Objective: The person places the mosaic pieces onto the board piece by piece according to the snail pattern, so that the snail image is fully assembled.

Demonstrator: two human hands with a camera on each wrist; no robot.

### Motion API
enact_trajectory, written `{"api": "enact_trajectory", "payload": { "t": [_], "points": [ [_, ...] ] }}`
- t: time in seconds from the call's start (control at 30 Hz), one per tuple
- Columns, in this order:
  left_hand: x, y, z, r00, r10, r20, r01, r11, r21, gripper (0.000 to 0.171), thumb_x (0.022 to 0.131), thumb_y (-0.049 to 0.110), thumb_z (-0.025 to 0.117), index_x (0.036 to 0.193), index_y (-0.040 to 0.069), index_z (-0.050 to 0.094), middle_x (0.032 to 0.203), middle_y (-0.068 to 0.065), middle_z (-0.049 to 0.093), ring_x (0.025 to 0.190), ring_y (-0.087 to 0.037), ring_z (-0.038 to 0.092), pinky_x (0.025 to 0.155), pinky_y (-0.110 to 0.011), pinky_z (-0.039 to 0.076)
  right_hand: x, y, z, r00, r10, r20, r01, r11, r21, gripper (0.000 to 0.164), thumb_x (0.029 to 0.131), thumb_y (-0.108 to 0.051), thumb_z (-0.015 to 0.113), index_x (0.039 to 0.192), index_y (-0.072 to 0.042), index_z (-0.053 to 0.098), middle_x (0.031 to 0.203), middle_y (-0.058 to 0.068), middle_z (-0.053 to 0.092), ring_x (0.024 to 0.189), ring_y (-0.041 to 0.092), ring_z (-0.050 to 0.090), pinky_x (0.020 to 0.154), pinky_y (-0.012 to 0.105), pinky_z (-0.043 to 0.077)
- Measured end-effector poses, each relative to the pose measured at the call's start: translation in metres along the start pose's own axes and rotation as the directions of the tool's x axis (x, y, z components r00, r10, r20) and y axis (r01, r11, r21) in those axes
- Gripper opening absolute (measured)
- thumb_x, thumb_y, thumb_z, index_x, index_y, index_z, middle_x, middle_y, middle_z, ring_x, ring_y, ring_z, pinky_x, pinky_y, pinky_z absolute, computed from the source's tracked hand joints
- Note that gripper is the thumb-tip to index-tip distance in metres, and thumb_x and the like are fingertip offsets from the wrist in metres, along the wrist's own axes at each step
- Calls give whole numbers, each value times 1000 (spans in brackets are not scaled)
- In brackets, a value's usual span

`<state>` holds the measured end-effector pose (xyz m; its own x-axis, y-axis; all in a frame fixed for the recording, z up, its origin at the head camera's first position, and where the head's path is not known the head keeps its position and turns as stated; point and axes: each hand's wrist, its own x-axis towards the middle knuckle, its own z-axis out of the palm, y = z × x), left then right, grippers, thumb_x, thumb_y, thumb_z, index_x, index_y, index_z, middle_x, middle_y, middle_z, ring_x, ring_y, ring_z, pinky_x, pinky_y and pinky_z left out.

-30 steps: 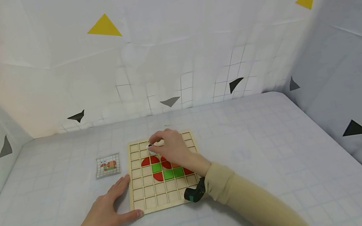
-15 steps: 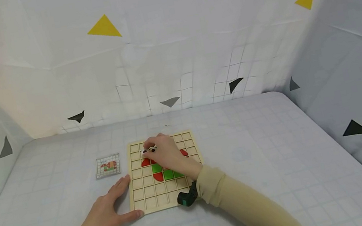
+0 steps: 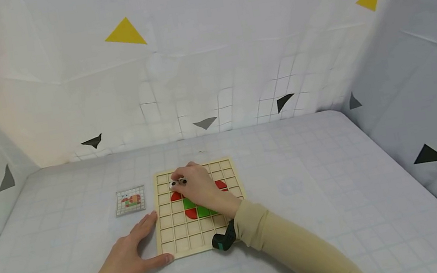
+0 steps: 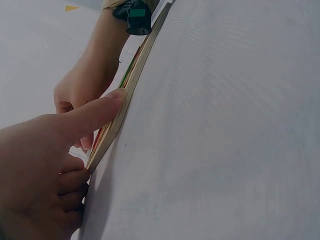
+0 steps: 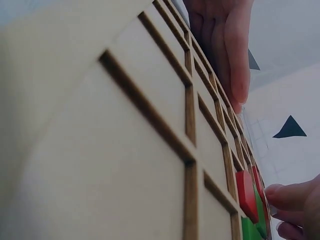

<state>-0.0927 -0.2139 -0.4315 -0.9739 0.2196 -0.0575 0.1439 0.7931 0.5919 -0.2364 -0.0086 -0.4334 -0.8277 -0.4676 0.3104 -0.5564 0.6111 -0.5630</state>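
A wooden grid board (image 3: pixel 182 244) lies on the table, with red and green tiles in several of its squares. Two white eye tiles with black dots are in an upper row, partly covered by my right hand (image 3: pixel 200 187). Its thumb and index finger pinch the left eye tile (image 3: pixel 172 184); the right eye tile (image 3: pixel 183 181) shows just beneath the fingers. My left hand (image 3: pixel 127 256) rests along the board's left side, fingertips at the edge and thumb on the near left corner. In the left wrist view, the left thumb (image 4: pixel 102 112) touches the board's rim.
Left of the board lies a small pattern card (image 3: pixel 130 201) with a gridded picture in red, green and orange. A black wrist device (image 3: pixel 224 239) sits at the right wrist, over the board's near edge. White sheeting with yellow and black triangles surrounds the table.
My right hand has moved left from the right eye tile, which now lies on the board, to the left one. Over the last half second it shifted slightly left. My left hand stays put.
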Motion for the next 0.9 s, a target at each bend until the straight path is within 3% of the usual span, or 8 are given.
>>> {"api": "enact_trajectory", "payload": {
  "t": [0.57, 0.77, 0.9],
  "points": [
    [0, 1, -1, 1000, 6, 1, -6, 1000, -9, 108, 71, 71, 75, 157, 19, 35, 159, -10, 38, 145, -41, 35, 109, -65, 36, -1, 0, 1, 1000, -16, -2, 16, 1000, -14, 21, 91, -22, 75, 109, -12, 76, 101, 0, 74, 93, 16, 61, 77, 22, 53],
    [0, 1, 0, 1000, -8, 9, 9, 1000, -8, 108, 71, 70, 76, 157, 19, 35, 160, -9, 37, 146, -40, 34, 110, -65, 35, -6, 1, -10, 998, 63, 11, -64, 997, 38, 24, 92, -24, 73, 112, -11, 76, 105, 1, 73, 95, 19, 61, 76, 25, 52],
    [0, 1, 1, 1000, -22, 13, 23, 1000, -7, 108, 70, 68, 78, 157, 19, 35, 160, -9, 37, 147, -39, 33, 111, -65, 34, -17, 7, -25, 993, 116, 0, -115, 984, 136, 23, 91, -23, 74, 110, -11, 76, 108, 1, 75, 98, 20, 62, 79, 30, 51]
  ]
}}
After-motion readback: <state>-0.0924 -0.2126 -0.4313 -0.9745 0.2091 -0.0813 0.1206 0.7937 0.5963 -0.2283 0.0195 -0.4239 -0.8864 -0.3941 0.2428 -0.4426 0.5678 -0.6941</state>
